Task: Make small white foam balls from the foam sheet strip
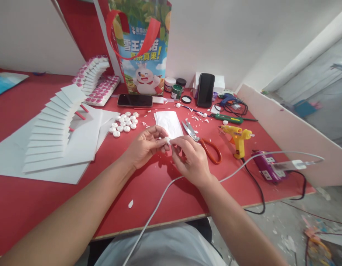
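My left hand [150, 144] and my right hand [191, 157] meet over the near middle of the red table, fingertips pinched together on a small white piece [168, 140]. Fingers cover most of it, so its full shape is hidden. Just beyond lies a folded white sheet [171, 123]. A cluster of small round white rosettes [123, 123] sits left of the sheet. Scissors [205, 144] with orange-red handles lie partly open, right beside my right hand. White scraps [197, 119] are scattered behind the scissors.
Left stands a stepped fan of white boards [49, 129] on white sheets. A gift bag [144, 48], paint jars [176, 91] and two phones [134, 100] line the back. Right are a yellow glue gun [237, 138], a purple power strip [269, 166] and a white cable [162, 203] crossing the table edge.
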